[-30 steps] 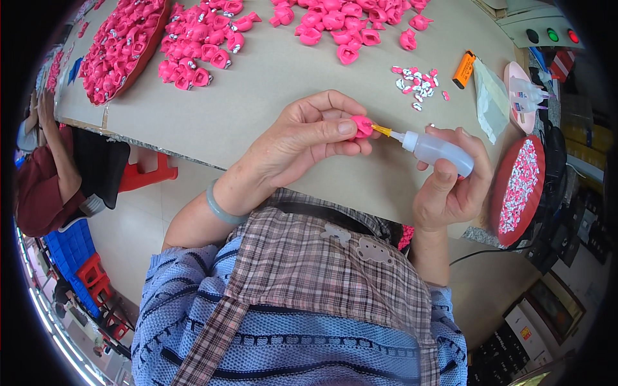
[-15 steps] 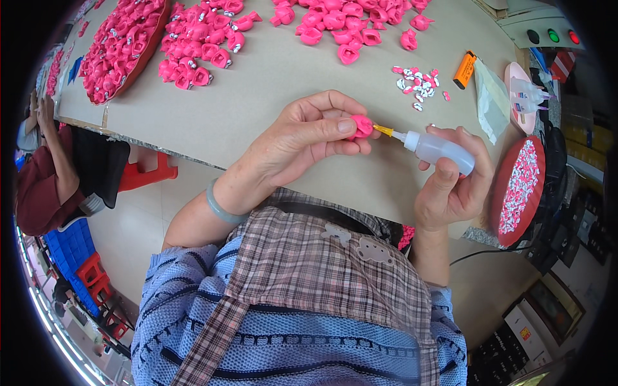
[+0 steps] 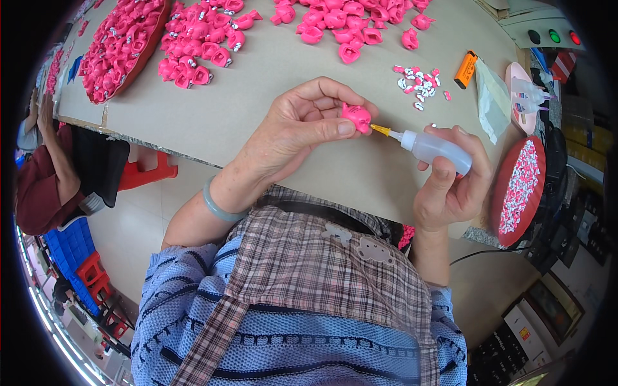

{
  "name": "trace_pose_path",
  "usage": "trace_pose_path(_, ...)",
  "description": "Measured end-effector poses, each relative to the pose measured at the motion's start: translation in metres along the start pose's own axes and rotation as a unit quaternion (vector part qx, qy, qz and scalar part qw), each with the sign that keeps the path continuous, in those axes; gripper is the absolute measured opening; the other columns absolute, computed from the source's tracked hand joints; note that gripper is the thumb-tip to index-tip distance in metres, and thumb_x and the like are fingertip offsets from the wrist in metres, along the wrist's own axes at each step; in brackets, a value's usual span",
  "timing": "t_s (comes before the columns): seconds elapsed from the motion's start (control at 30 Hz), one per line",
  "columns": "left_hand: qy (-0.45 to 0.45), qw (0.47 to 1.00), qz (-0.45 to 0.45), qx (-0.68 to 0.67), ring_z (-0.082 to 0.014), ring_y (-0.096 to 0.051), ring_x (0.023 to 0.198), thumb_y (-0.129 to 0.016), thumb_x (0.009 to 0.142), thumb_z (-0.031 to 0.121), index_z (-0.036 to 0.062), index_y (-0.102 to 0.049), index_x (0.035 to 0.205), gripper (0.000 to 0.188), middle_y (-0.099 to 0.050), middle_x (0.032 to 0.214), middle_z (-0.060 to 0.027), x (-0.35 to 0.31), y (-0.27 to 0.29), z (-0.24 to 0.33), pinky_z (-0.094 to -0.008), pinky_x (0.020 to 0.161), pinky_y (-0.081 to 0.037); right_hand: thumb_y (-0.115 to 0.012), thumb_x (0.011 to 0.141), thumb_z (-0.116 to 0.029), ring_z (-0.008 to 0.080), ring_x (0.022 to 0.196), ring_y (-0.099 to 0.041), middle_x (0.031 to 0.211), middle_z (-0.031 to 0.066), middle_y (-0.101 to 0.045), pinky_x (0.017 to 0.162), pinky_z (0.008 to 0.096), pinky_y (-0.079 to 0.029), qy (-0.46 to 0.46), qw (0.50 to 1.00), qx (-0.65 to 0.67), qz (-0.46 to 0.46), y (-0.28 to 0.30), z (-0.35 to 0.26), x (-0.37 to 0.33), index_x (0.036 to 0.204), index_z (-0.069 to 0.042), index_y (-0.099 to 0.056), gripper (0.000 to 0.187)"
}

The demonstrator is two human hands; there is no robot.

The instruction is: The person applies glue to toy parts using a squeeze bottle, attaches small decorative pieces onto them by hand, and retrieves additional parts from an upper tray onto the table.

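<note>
Between the thumb and fingers of my left hand [image 3: 306, 125] is a small pink plastic figure part [image 3: 356, 118], rounded and hollow-looking like the others on the table. My right hand [image 3: 454, 177] grips a translucent squeeze bottle [image 3: 441, 152] lying almost level. Its yellow nozzle tip [image 3: 380, 129] points left and meets, or nearly meets, the right side of the pink part. Beyond my hands lies a small cluster of pink-and-white pieces [image 3: 418, 85].
Heaps of pink parts [image 3: 199, 48] cover the table's far side, with a filled red tray [image 3: 154, 55] at left. At right are an orange lighter-sized object [image 3: 465, 69], a crumpled sheet [image 3: 492, 106], a pink dish [image 3: 515, 74] and a red bowl [image 3: 497, 215] of tiny pieces. A co-worker [image 3: 48, 174] sits at left.
My left hand has turned the pink part and shifted it slightly left and up. The bottle and its nozzle have moved a little to the left.
</note>
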State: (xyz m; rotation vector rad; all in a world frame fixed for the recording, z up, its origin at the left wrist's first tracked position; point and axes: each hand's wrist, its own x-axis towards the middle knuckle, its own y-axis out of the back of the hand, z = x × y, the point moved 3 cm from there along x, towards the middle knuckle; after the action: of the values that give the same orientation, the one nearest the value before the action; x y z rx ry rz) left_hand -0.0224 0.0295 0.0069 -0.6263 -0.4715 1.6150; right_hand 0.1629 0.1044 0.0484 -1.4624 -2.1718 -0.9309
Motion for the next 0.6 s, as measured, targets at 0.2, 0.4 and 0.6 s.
trace_pose_path(0.2, -0.009, 1.000, -0.001, 0.008, -0.0173, -0.061, 0.103, -0.065, 0.082, 0.000, 0.0030, -0.056, 0.106, 0.025, -0.060, 0.115, -0.0189, 0.0002, 0.0014, -0.0003, -0.0301, 0.091, -0.050, -0.062, 0.091, -0.024, 0.0211, 0.073, -0.068, 0.091, 0.0170, -0.064, 0.060, 0.0269, -0.054, -0.058, 0.996, 0.062, 0.024, -0.0011, 0.0011, -0.0002, 0.112, 0.006, -0.050, 0.038)
trace_pose_path(0.4, -0.006, 1.000, 0.002, 0.014, -0.0168, -0.060, 0.104, -0.065, 0.082, -0.001, 0.0029, -0.056, 0.105, 0.025, -0.060, 0.115, -0.0175, 0.0004, 0.0024, -0.0005, -0.0302, 0.091, -0.050, -0.056, 0.095, -0.026, 0.0166, 0.065, -0.060, 0.091, 0.0203, -0.063, 0.051, 0.0234, -0.046, -0.034, 0.999, 0.019, -0.002, -0.0037, 0.0004, 0.0009, 0.117, 0.003, -0.048, 0.037)
trace_pose_path(0.6, -0.002, 1.000, 0.006, 0.017, -0.0171, -0.060, 0.104, -0.065, 0.082, -0.001, 0.0029, -0.056, 0.105, 0.025, -0.060, 0.114, -0.0169, 0.0015, 0.0026, -0.0013, -0.0307, 0.093, -0.049, -0.055, 0.095, -0.026, 0.0160, 0.065, -0.059, 0.091, 0.0198, -0.064, 0.051, 0.0228, -0.045, -0.025, 1.000, -0.008, -0.010, -0.0044, 0.0014, 0.0018, 0.116, 0.002, -0.048, 0.036)
